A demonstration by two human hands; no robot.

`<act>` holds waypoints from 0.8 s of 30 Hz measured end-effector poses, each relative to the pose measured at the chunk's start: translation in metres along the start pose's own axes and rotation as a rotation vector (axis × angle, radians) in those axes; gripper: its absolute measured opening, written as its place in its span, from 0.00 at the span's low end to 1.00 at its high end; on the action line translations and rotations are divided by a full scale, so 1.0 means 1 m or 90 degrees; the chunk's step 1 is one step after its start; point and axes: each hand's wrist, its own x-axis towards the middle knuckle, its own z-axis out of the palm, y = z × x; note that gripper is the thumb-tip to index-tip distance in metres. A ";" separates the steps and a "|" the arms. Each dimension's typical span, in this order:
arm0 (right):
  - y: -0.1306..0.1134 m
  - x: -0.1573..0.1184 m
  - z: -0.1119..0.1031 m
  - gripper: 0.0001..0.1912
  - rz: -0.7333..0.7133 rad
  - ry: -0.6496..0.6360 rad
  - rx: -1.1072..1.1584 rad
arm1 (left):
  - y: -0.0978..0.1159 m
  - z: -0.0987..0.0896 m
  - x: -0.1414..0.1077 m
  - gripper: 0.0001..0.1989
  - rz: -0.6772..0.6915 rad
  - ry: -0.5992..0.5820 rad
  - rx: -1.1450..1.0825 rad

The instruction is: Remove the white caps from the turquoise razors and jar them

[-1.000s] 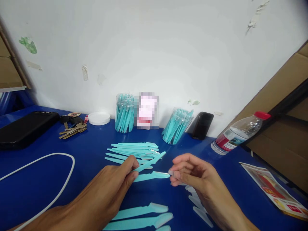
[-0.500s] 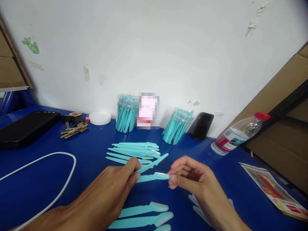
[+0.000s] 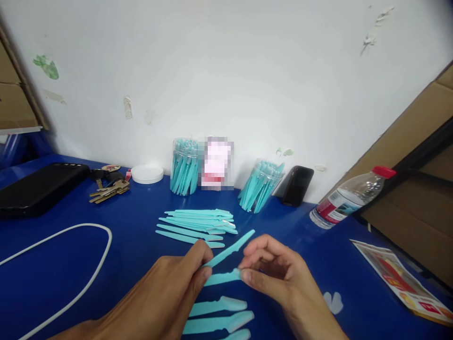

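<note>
My left hand (image 3: 177,283) pinches two turquoise eyebrow razors between thumb and forefinger. The upper razor (image 3: 231,249) slants up to the right; the lower razor (image 3: 221,277) lies almost level. At the lower razor's blade end, my right hand (image 3: 271,271) has its thumb and fingertips closed. Those fingers hide the blade; whether a cover is on it I cannot tell. Beneath my hands, several razors (image 3: 221,325) lie with their blade ends to the right. A row of more razors (image 3: 198,222) lies behind. Translucent blade covers (image 3: 333,302) lie to the right of my right hand.
Two clear jars full of razors, the left jar (image 3: 184,167) and the right jar (image 3: 261,186), stand by the wall. Around them are a white lid (image 3: 147,174), keys (image 3: 109,190), a phone (image 3: 298,185), a bottle (image 3: 352,198), a black power bank (image 3: 44,186) and a white cable (image 3: 102,257).
My right hand has moved slightly left and down, and its fingers now cover the lower razor's blade. My left hand has shifted a little right and down with both razors.
</note>
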 end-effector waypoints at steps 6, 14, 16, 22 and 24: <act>0.007 0.014 -0.015 0.11 -0.038 -0.033 -0.213 | -0.006 -0.017 0.016 0.15 -0.052 0.074 0.007; 0.000 0.015 -0.025 0.13 -0.103 -0.054 -0.348 | -0.010 -0.016 0.019 0.15 -0.051 0.031 -0.005; -0.007 0.020 -0.037 0.12 -0.192 0.029 -0.428 | -0.013 -0.014 0.018 0.16 -0.050 -0.004 -0.008; -0.014 0.037 -0.072 0.09 -0.300 0.035 -0.738 | -0.026 -0.013 0.020 0.14 -0.011 -0.073 0.025; -0.010 0.039 -0.075 0.09 -0.256 -0.015 -0.791 | -0.027 -0.014 0.020 0.13 -0.022 -0.082 0.024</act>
